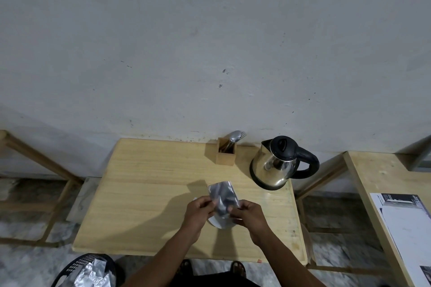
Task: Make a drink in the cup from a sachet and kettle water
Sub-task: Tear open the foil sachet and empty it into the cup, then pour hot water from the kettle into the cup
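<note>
sachet (223,200) silver | kettle (275,165) steel, black | table (144,193) pale wood

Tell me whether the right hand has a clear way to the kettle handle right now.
Probably yes, once it lets go. The right hand is pinching the silver sachet together with the left hand. The kettle stands on the same side, handle turned outward, with only bare table between.

Single head-worn wide view, looking steeply down and forward, close over wooden table (149,193), facing wall (186,42)
</note>
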